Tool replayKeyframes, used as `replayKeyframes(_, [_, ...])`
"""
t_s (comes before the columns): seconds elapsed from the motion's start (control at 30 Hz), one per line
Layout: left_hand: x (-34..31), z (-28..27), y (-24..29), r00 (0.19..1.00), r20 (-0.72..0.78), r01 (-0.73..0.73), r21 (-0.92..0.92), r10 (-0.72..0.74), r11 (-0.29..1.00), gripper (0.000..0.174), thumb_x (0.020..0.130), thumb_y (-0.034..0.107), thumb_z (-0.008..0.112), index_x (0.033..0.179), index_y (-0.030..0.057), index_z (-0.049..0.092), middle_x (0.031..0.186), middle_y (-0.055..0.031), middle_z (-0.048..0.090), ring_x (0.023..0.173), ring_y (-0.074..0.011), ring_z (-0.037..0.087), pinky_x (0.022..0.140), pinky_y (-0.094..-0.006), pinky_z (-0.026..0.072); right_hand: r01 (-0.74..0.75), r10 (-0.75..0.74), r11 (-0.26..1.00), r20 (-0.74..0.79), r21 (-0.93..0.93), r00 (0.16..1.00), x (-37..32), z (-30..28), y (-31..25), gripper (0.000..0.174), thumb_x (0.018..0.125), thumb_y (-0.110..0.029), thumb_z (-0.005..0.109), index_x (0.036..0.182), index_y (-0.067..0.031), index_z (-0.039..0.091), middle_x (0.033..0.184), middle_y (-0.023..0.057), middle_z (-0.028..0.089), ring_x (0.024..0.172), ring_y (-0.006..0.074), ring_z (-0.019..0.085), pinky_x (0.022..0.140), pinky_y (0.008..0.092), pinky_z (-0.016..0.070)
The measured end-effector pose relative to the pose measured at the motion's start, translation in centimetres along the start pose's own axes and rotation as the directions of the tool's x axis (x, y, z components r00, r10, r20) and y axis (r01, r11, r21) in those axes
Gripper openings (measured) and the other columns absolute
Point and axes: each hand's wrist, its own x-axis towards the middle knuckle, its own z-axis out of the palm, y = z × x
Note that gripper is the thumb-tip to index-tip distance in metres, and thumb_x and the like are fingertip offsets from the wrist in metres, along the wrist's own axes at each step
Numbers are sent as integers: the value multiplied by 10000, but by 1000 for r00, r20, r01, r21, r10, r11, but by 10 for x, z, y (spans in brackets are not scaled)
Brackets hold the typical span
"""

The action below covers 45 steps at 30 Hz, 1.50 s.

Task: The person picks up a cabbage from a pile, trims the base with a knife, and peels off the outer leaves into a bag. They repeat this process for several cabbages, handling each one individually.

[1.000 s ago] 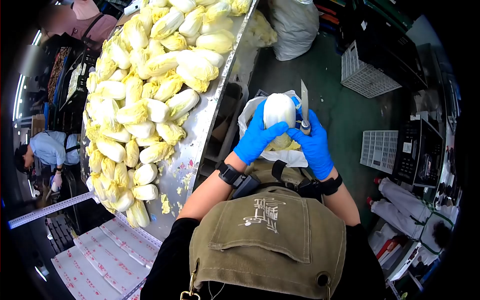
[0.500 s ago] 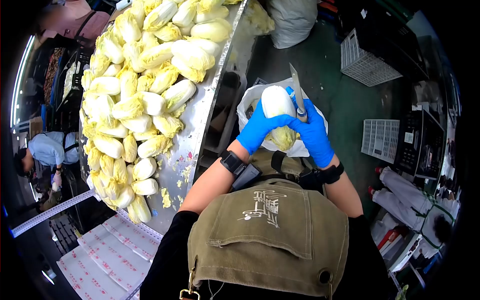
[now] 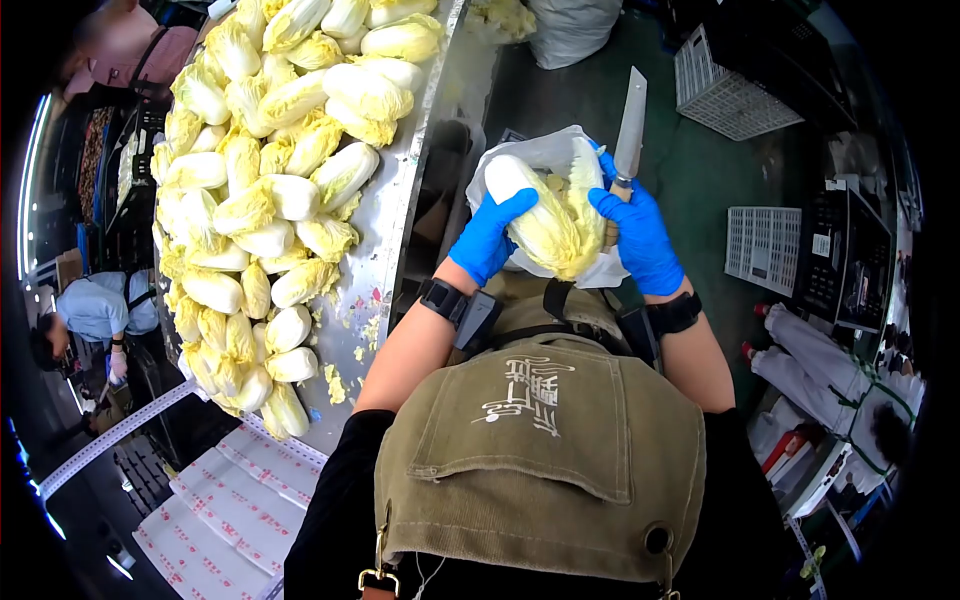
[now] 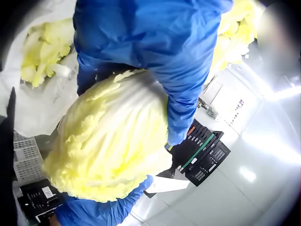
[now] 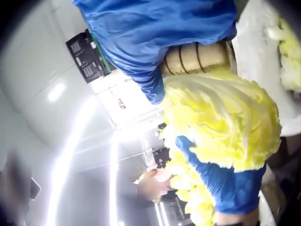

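My blue-gloved left hand (image 3: 490,238) grips a napa cabbage (image 3: 528,212), thumb across its white side and the yellow leaf end tilted toward me. A kitchen knife (image 3: 631,125) stands blade up in my gloved right hand (image 3: 646,238), its ringed wooden handle (image 5: 195,60) in the palm. The right thumb and fingers also pinch an outer leaf (image 3: 586,185), which stands apart from the head. Below both hands is a white plastic bag (image 3: 490,160) with yellow leaves in it. In the left wrist view the cabbage (image 4: 117,136) lies between both gloves.
Many napa cabbages (image 3: 290,198) are heaped on a metal table (image 3: 400,180) at my left, with leaf scraps near its edge. Plastic crates (image 3: 762,245) stand on the green floor at right. Another person (image 3: 95,310) is across the table; white boxes (image 3: 225,510) sit at lower left.
The cabbage has tilted over to the left, and its outer leaf has come away toward the right hand. The hands have moved apart; the knife blade now points farther up and right.
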Motion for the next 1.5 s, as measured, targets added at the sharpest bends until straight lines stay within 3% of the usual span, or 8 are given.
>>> replayKeyframes(0.27, [-12,-4,25,979,146,-113,-177,140,978,774,777,276,660,1414,0,316,1290,-183,514,1172,-295,527,1001,-412,446,-67,47,879,-54,-471,997,9,-57,19,483,847,-94,691,1299,-23,535,1150,34,600,987,102,557,875,254,463])
replayKeyframes(0.47, [-17,21,17,987,154,-31,-149,54,988,718,798,303,611,1399,5,357,1296,-175,519,1176,-293,531,1014,-399,432,-156,117,973,221,168,968,-27,32,-26,488,869,-110,672,1316,-13,502,1209,39,577,1074,117,543,938,269,449])
replayKeyframes(0.53, [-17,39,16,979,183,-40,-244,87,969,639,829,237,602,1386,15,383,1277,-155,536,1166,-276,540,1003,-378,439,-104,95,994,219,29,971,-27,34,-23,486,864,-101,678,1310,-14,505,1210,37,575,1084,120,542,950,274,446])
replayKeyframes(0.67, [-17,43,12,964,183,-227,185,194,956,665,805,183,674,1388,36,389,1312,-127,516,1209,-251,510,1020,-370,417,-70,98,983,166,-171,981,-30,30,-24,510,848,-75,693,1317,-19,499,1218,35,577,1090,121,544,959,275,443])
replayKeyframes(1.07, [-13,16,4,975,52,-215,461,216,861,624,792,185,713,1329,29,435,1226,-97,536,1127,-210,531,956,-340,454,194,-179,924,76,-329,981,-18,-6,-8,461,835,6,667,1279,5,541,1268,69,581,1110,121,536,956,262,443])
replayKeyframes(1.23, [-31,-13,27,1000,-4,29,31,-29,999,638,817,194,640,1378,26,386,1240,-139,548,1118,-266,561,947,-372,477,15,5,944,60,-330,998,-8,-48,-9,462,850,-20,656,1297,-17,536,1262,71,588,1102,135,543,971,286,431])
replayKeyframes(1.33, [-36,0,29,986,167,39,-181,-8,983,681,805,196,633,1401,17,353,1285,-166,528,1174,-292,531,1001,-395,443,235,-196,665,138,-709,971,-7,-41,-2,456,866,-52,650,1302,-3,525,1285,74,573,1097,151,556,985,280,419])
replayKeyframes(1.5, [-33,14,23,971,238,43,-304,32,952,819,726,245,638,1429,4,294,1368,-197,448,1242,-321,472,1058,-429,384,-23,28,999,215,-26,976,-22,13,-9,446,896,-55,622,1323,-11,499,1206,49,589,1069,113,560,943,259,451])
